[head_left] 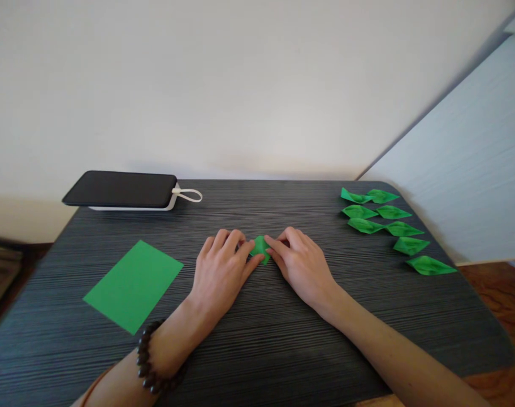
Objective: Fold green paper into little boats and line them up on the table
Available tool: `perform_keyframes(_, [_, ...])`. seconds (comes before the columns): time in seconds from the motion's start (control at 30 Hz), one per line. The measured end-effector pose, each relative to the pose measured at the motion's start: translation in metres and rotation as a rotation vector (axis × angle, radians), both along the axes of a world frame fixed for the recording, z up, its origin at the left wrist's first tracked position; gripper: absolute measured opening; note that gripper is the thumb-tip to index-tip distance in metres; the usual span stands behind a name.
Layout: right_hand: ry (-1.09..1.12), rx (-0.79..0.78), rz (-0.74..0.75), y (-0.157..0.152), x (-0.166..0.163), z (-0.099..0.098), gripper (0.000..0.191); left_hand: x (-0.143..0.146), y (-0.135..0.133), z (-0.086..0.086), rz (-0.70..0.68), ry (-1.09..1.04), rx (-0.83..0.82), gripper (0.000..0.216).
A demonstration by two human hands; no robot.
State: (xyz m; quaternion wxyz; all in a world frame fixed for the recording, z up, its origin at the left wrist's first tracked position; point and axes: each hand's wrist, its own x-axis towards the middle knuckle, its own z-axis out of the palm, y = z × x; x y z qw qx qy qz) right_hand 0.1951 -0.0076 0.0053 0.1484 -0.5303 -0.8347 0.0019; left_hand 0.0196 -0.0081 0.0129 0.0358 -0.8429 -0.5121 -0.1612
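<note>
A small folded piece of green paper [260, 247] lies on the dark striped table [257, 339], at its middle. My left hand [221, 270] presses on the paper's left side with curled fingers pinched at its edge. My right hand [300, 263] does the same on the right side, fingertips on the paper. Most of the piece is hidden under my fingers. A beaded bracelet [149, 362] sits on my left wrist.
A flat green sheet [133, 284] lies at the left. Several folded green paper shapes [393, 226] lie in rows at the right rear. A black phone on a white power bank [124, 191] rests at the back left. White wall behind, pale panel at right.
</note>
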Motion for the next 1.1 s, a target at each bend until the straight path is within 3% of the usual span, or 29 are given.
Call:
perform_keyframes(0.3, [0.027, -0.007, -0.037, -0.002, 0.001, 0.001, 0.023, -0.003, 0.004, -0.005, -0.013, -0.056, -0.080, 0.025])
perform_keyframes(0.63, [0.026, -0.041, -0.043, -0.002, 0.003, 0.004, 0.023, -0.004, 0.005, -0.006, 0.001, -0.062, -0.041, 0.025])
perform_keyframes(0.83, [0.116, -0.108, 0.030, 0.003, 0.012, 0.006, 0.022, -0.008, 0.010, -0.007, -0.092, -0.143, -0.053, 0.024])
perform_keyframes(0.93, [0.168, -0.127, 0.062, 0.008, 0.017, 0.003, 0.022, -0.010, 0.013, -0.010, -0.225, -0.197, -0.066, 0.023])
perform_keyframes(1.1, [0.271, -0.163, 0.134, 0.017, 0.026, -0.002, 0.034, -0.014, 0.018, -0.013, -0.323, -0.199, -0.132, 0.023])
